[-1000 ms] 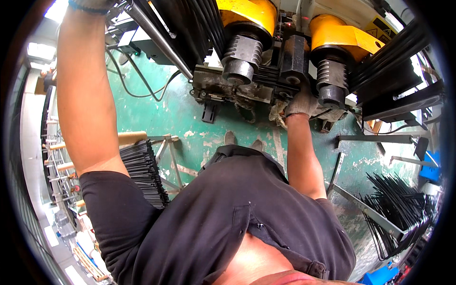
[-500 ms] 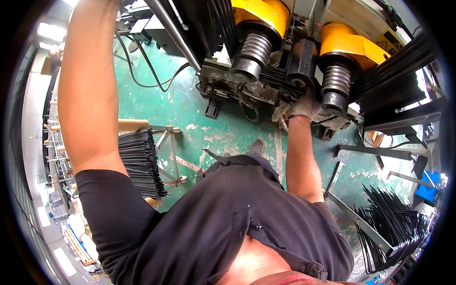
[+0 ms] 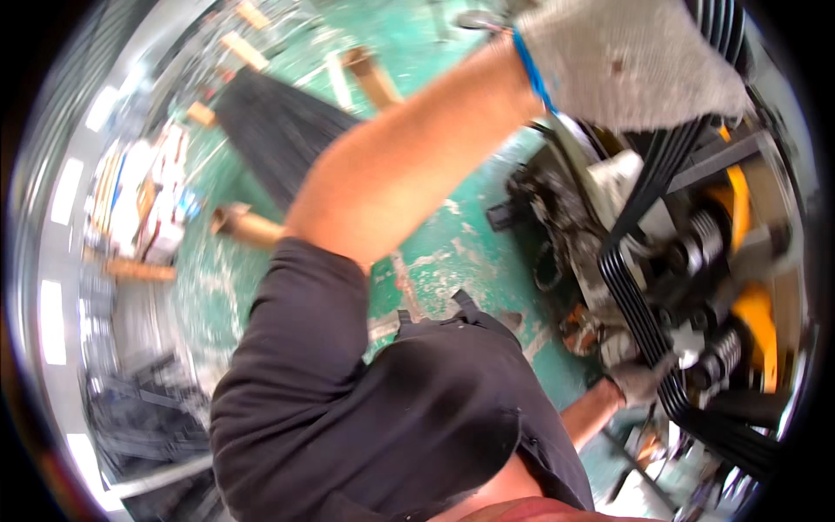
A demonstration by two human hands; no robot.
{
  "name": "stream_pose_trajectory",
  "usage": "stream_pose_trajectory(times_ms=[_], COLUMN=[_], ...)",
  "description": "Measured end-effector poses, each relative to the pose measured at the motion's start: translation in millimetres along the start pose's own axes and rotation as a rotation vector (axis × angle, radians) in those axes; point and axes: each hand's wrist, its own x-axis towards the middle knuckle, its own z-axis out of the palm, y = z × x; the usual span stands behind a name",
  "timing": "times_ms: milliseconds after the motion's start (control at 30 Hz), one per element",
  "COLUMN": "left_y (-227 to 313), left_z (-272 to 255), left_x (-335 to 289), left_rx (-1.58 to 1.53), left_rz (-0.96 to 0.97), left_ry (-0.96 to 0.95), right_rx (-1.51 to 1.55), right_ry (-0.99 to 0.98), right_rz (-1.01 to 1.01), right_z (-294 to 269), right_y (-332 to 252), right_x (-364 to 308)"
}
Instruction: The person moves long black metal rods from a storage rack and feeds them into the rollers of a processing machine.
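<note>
A bundle of several bent black metal rods [image 3: 628,291] runs down the right side, in front of a bending machine. My left hand [image 3: 635,65], in a grey knit glove with a blue band at the wrist, reaches across at the top and is closed around the upper part of the bundle; its fingers are largely hidden. Lower down, my gloved right hand [image 3: 639,381] grips the same rods near their lower bend, its fingers partly behind them. Yellow machine heads [image 3: 755,322] with ribbed metal rollers [image 3: 718,358] stand just beyond the rods.
A stack of straight black rods [image 3: 283,130] lies at left on a rack with cardboard-like tubes [image 3: 248,224]. More black rods [image 3: 156,418] are piled at the lower left, blurred. The worn green floor [image 3: 452,252] lies between me and the machine.
My view has turned left, so the machine now sits at the right. The bent rods have come out in front of the rollers, and my left gloved hand has come into view on them.
</note>
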Motion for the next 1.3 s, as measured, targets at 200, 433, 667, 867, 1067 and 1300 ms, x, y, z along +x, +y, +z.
stream_pose_trajectory(times_ms=[200, 433, 667, 867, 1067, 1300], left_y=[3.3, 73.2, 180.6, 265.8, 322.9, 407.2], left_z=[-140.1, -270.8, -353.0, -423.9, -499.0, -593.7], left_x=[-206.5, -422.4, -492.0, -525.0, -565.3, -612.4], left_rx=[-0.623, -0.613, -0.119, 0.15, 0.361, 0.298], left_rz=[-0.679, -0.957, -1.025, -0.899, -0.704, -0.467], left_ry=[0.641, 1.183, 1.619, 1.919, 1.975, 1.959], right_rx=[-0.121, -0.373, -0.284, -0.107, 0.149, 0.516], right_ry=[-0.474, -0.967, -1.532, -1.859, -2.008, -1.89], right_rz=[-0.274, -0.215, -0.153, -0.196, -0.629, -1.062], right_z=[99.3, 199.4, 281.7, 304.7, 321.5, 279.3], right_y=[8.7, 22.6, 33.9, -31.4, -117.4, -225.1], right_x=[-94.0, -283.9, -455.2, -635.8, -786.9, -992.7])
